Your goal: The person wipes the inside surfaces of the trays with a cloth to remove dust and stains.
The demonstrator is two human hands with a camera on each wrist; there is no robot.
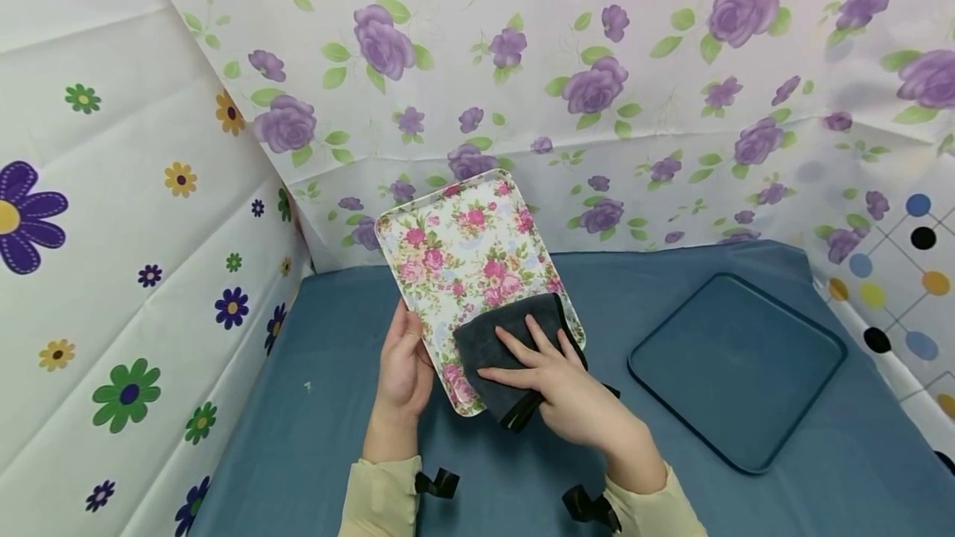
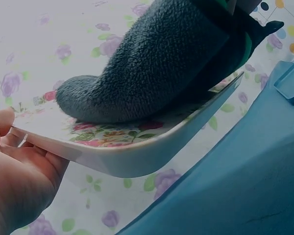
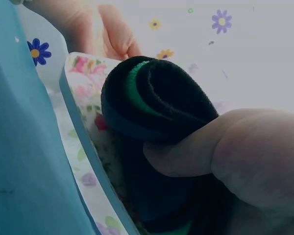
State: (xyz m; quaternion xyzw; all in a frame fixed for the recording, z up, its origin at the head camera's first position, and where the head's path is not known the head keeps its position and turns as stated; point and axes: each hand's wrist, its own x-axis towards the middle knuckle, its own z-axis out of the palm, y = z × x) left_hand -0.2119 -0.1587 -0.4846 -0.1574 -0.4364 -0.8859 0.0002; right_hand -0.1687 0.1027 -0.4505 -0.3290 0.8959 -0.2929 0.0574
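A rectangular tray [image 1: 477, 230] with pink roses on white is held tilted above the table. My left hand [image 1: 404, 363] grips its left edge, thumb on the upper side, fingers beneath, as the left wrist view shows at the pale rim [image 2: 132, 159]. A folded dark grey cloth [image 1: 485, 350] lies over the tray's lower right part. My right hand [image 1: 570, 388] spreads its fingers across the cloth and presses it to the tray. In the right wrist view, the thumb [image 3: 181, 156] bears against the folded cloth [image 3: 152, 98], which shows a green strip inside.
A blue square tray [image 1: 734, 375] with a raised rim lies on the blue-covered table [image 1: 321, 437] to the right. Flower-patterned sheets [image 1: 477, 48] stand behind the table and along the left. A dotted sheet [image 1: 906, 288] hangs at the right edge.
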